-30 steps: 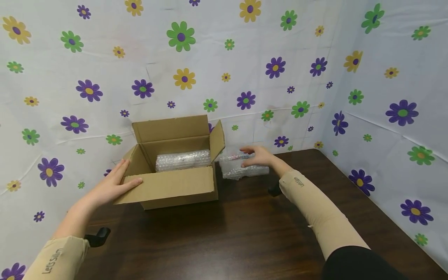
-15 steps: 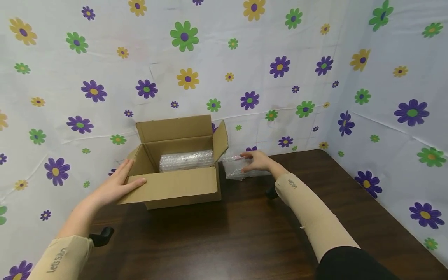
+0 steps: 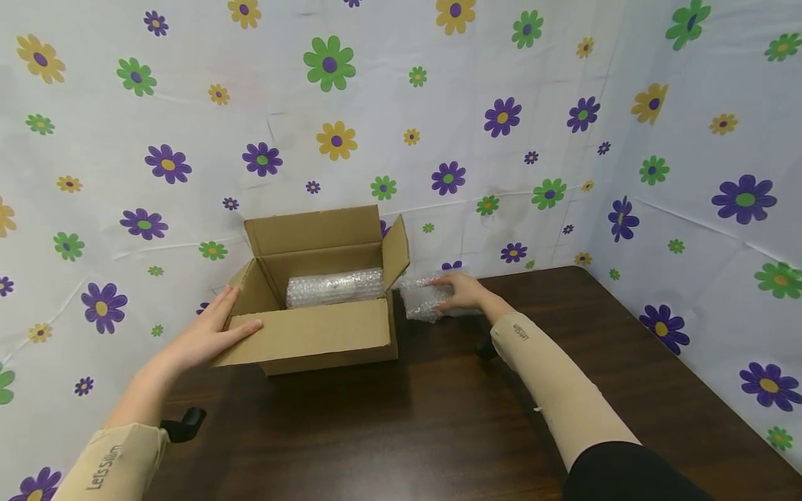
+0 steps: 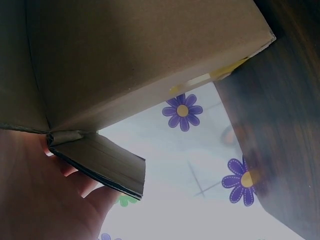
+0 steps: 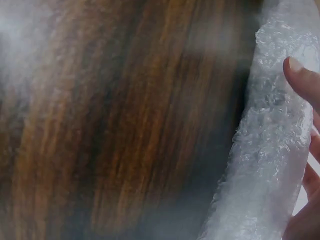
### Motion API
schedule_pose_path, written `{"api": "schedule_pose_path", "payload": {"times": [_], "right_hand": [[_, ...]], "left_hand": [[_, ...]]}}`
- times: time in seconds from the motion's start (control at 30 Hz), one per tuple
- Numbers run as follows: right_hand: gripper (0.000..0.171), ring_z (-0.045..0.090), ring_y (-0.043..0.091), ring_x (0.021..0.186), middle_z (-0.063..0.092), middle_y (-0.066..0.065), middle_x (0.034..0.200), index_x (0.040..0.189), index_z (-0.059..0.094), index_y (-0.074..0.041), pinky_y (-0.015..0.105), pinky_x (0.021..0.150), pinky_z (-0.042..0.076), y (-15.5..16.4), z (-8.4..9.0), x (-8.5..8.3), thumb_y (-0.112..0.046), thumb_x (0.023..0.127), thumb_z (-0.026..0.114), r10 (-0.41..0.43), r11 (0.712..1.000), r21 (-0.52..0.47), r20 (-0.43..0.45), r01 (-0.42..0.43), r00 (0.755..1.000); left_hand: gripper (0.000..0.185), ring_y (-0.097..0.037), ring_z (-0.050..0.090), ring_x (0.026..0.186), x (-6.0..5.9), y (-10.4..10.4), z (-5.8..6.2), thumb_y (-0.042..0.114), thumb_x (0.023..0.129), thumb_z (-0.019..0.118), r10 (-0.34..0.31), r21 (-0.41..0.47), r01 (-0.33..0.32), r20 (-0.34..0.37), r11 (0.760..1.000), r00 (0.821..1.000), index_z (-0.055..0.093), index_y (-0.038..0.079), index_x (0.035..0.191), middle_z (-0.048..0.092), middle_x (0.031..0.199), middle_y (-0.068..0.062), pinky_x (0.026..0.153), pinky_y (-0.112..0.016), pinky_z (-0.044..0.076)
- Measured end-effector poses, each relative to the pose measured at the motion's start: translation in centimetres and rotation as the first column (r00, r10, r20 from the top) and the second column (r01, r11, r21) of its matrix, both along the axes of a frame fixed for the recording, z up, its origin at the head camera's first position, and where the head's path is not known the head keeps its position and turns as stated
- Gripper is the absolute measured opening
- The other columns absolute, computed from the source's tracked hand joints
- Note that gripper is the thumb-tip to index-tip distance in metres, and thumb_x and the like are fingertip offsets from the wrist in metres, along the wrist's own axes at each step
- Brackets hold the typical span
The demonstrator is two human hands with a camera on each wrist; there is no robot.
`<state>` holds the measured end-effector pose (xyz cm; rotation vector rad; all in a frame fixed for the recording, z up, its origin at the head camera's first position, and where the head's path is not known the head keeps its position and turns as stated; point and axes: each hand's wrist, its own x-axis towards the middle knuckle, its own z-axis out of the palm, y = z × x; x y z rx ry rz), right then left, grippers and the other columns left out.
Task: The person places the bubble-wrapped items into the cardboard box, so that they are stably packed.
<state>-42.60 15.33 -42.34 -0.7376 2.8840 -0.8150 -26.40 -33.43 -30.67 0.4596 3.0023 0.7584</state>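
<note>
An open cardboard box [image 3: 319, 334] stands on the dark wooden table [image 3: 438, 417], and a bubble-wrapped roll [image 3: 335, 287] lies inside it against the back wall. My left hand [image 3: 213, 330] rests with straight fingers on the box's left flap, thumb on the front flap. From the left wrist view I see the box [image 4: 150, 55] from below and the flap [image 4: 100, 165] lying over that hand [image 4: 45, 200]. A second bubble-wrapped bundle [image 3: 426, 304] lies just right of the box. My right hand [image 3: 456, 289] grips it; thumb [image 5: 302, 82] and fingers curl round the bundle [image 5: 265, 150].
White cloth with purple, green and yellow flowers [image 3: 501, 118] hangs behind and to both sides of the table. The box's back and right flaps stand up. The table's back right corner [image 3: 573, 271] lies close to the right hand.
My right hand has come down from above the bundle onto it and closed round it. The view has shifted slightly. The left hand and the box have stayed in place.
</note>
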Motion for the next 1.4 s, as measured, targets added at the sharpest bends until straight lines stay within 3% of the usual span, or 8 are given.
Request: {"api": "schedule_pose_path", "payload": {"times": [0.37,0.63,0.87,1.23,1.4], "right_hand": [[0.073,0.037,0.039,0.134,0.040,0.017,0.148,0.140,0.055,-0.021,0.062,0.104,0.032,-0.2,0.0,0.1,-0.033,0.074,0.084,0.002,0.997,0.079,-0.003,-0.002,1.000],[0.076,0.039,0.036,0.134,0.044,0.014,0.147,0.142,0.052,-0.020,0.057,0.105,0.034,-0.1,0.3,-0.2,-0.026,0.074,0.086,0.068,0.990,0.119,0.007,-0.069,0.998],[0.077,0.039,0.037,0.134,0.045,0.014,0.146,0.143,0.051,-0.023,0.057,0.107,0.032,-0.1,0.3,-0.3,-0.023,0.074,0.086,0.059,0.988,0.143,0.015,-0.060,0.998],[0.076,0.043,0.033,0.131,0.049,0.009,0.144,0.142,0.053,-0.024,0.053,0.106,0.035,0.4,1.0,0.5,-0.021,0.073,0.086,0.059,0.990,0.125,0.022,-0.061,0.998],[0.083,0.045,0.036,0.129,0.051,0.014,0.141,0.145,0.048,-0.017,0.055,0.104,0.036,0.8,2.1,1.1,-0.022,0.072,0.087,0.072,0.995,0.074,-0.010,-0.072,0.997]], "left_hand": [[0.095,-0.049,-0.004,0.142,0.1,0.1,0.1,0.048,0.095,0.055,-0.002,-0.001,0.002,0.004,1.000,1.000,0.000,-0.004,0.153,-0.007,0.157,-0.030,0.104,-0.073,0.009],[0.095,-0.049,-0.004,0.142,0.1,0.1,0.2,0.048,0.095,0.055,-0.005,0.001,0.005,0.002,1.000,1.000,0.000,-0.003,0.153,-0.007,0.157,-0.029,0.104,-0.073,0.009],[0.095,-0.048,-0.004,0.142,-0.1,0.1,0.2,0.048,0.096,0.054,-0.007,-0.008,0.007,0.001,1.000,1.000,0.000,-0.004,0.153,-0.006,0.157,-0.030,0.104,-0.073,0.009],[0.095,-0.048,-0.005,0.142,-0.1,0.2,0.2,0.049,0.096,0.054,-0.014,-0.020,0.014,0.009,1.000,1.000,-0.001,-0.003,0.153,-0.008,0.157,-0.029,0.105,-0.071,0.009],[0.095,-0.048,-0.005,0.142,-0.1,0.1,0.3,0.049,0.096,0.054,-0.012,-0.020,0.012,0.004,1.000,1.000,0.000,-0.003,0.153,-0.007,0.157,-0.030,0.105,-0.071,0.009]]}}
